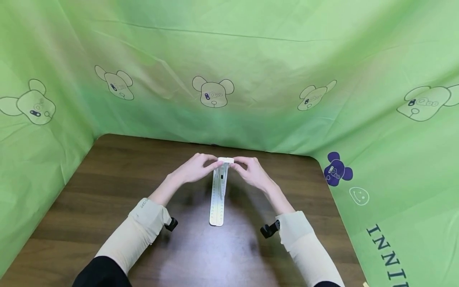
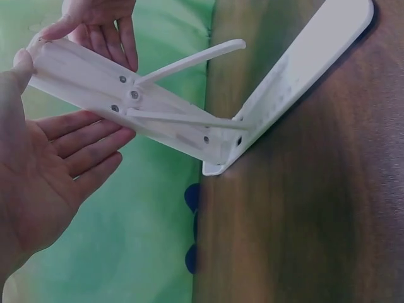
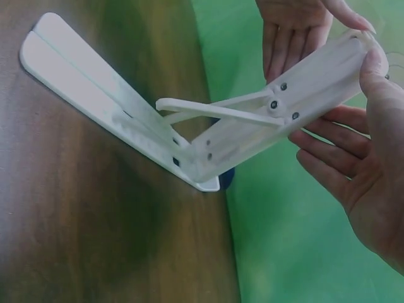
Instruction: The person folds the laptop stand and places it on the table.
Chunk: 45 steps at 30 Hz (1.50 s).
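A white folding stand lies with its long base flat on the table, and its hinged panel is raised at an angle from the far end. Between the two parts, thin white struts stick out from the panel; whether they touch the base I cannot tell. My left hand pinches the panel's upper end at its left side, thumb on the near face and other fingers extended. On the opposite side, my right hand pinches the same end likewise.
Brown wood tabletop lies under the stand. A green printed curtain closes off the back and both sides, close behind the hands. Black wrist devices sit at the cuffs of the light sleeves.
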Tool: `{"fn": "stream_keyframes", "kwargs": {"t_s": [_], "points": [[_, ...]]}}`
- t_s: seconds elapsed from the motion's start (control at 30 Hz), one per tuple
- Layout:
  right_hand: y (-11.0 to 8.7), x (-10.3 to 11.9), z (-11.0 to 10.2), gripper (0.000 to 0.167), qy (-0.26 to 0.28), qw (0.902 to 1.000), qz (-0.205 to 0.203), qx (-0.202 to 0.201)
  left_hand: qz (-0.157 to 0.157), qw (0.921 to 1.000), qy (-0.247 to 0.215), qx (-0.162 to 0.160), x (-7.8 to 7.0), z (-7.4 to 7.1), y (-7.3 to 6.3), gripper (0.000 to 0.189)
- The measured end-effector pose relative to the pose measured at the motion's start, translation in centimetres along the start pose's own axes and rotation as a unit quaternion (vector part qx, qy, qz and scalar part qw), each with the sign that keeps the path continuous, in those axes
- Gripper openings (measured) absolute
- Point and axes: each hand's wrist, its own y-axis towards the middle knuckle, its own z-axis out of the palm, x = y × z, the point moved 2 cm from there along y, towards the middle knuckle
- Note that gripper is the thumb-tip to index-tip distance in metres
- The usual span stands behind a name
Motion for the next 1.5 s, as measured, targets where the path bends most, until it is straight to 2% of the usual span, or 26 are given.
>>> {"fn": "stream_keyframes", "kwargs": {"t_s": [0.17,0.4,0.87,1.27,1.5], "points": [[1.0,-0.2,-0.5,0.027,-0.009,0.9999,0.003,-0.003,-0.01,0.9999,-0.008,0.003,-0.2,-0.6,0.8,0.06],[2.1,-0.4,-1.0,0.027,-0.008,0.9998,0.018,-0.001,-0.007,0.9998,-0.017,0.006,-0.3,-1.3,1.7,0.059],[3.5,-0.9,-1.6,0.03,-0.003,0.9988,0.046,-0.017,-0.047,0.9967,-0.056,0.037,-0.2,-2.7,2.9,0.069],[3.6,-0.8,-1.3,0.034,0.001,0.998,0.052,-0.036,-0.058,0.9938,-0.075,0.057,-0.6,-3.3,2.9,0.071],[3.6,-0.7,-1.1,0.034,0.013,0.9972,0.06,-0.042,-0.059,0.9943,-0.075,0.048,-0.7,-3.1,2.7,0.072]]}}
